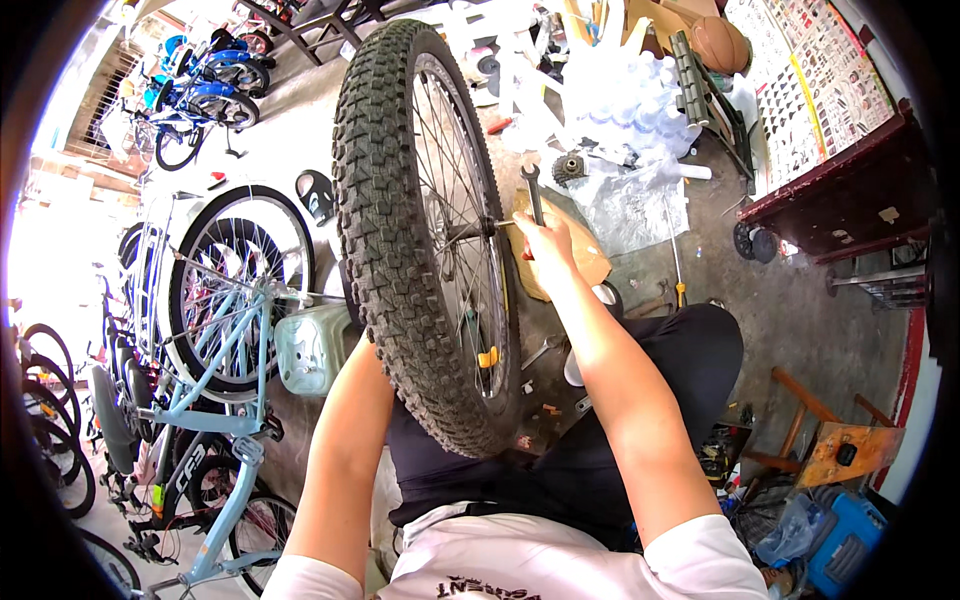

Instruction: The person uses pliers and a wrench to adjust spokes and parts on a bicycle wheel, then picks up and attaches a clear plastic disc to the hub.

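A bicycle wheel (375, 180) with a thick knobby black tyre stands upright between my legs, its spokes facing right. My right hand (548, 248) is closed around an open-end wrench (534, 193), whose jaw points up and away from me. The fingers are beside the axle end that sticks out of the wheel's hub (489, 227). My left forearm (345, 440) reaches up behind the tyre, which hides the left hand entirely. A yellow reflector (487, 357) sits among the lower spokes.
At left stand a light blue bicycle (228, 425) and a pale green stool (308, 350). A cassette of sprockets (569, 168), a plastic sheet (640, 205) and a screwdriver (680, 290) lie on the floor ahead. Right are a dark red cabinet (840, 195) and a blue toolbox (848, 540).
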A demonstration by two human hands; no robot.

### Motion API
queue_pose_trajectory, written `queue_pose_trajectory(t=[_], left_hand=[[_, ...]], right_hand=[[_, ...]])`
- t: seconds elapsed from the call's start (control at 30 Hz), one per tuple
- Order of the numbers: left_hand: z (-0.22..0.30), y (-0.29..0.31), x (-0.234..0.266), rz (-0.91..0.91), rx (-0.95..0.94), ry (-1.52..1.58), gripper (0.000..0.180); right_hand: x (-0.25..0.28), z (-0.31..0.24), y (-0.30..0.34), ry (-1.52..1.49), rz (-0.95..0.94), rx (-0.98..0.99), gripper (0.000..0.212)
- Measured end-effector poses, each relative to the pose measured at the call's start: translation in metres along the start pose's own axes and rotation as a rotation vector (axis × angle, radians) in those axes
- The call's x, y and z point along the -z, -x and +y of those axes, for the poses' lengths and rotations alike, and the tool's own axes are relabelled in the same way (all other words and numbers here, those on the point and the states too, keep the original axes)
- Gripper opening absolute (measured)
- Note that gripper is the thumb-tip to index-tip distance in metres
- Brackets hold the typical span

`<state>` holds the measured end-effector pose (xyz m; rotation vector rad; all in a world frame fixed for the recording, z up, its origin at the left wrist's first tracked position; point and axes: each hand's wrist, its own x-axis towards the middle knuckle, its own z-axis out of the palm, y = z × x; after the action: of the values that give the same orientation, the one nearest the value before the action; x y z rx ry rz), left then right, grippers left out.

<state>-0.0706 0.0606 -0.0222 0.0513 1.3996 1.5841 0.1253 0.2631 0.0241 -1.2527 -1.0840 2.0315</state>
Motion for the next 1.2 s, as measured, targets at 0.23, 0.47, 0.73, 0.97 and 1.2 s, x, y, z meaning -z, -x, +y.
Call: queue_pose_trajectory(t=[0.23, 0.47, 0.73, 0.97, 1.2], left_hand=[[0.007, -0.012, -0.010, -0.016, 0.021, 0.050, 0.026], [0.009, -0.027, -0.010, -0.013, 0.040, 0.086, 0.028], [-0.003, -0.048, -0.003, -0.027, 0.104, 0.187, 0.030], [-0.010, -0.057, 0.001, -0.037, 0.144, 0.215, 0.034], [0.032, 0.034, -0.101, 0.115, -0.215, -0.568, 0.020]], right_hand=[[0.006, 0.016, -0.015, 0.260, 0.057, 0.144, 0.024], [0.002, -0.020, 0.045, 1.014, 0.193, 0.390, 0.027], [0.020, -0.071, 0.102, 1.410, -0.066, 0.407, 0.027], [0.011, -0.060, 0.094, 1.341, -0.131, 0.382, 0.022], [0.025, -0.015, 0.061, 1.253, -0.075, 0.326, 0.029]])
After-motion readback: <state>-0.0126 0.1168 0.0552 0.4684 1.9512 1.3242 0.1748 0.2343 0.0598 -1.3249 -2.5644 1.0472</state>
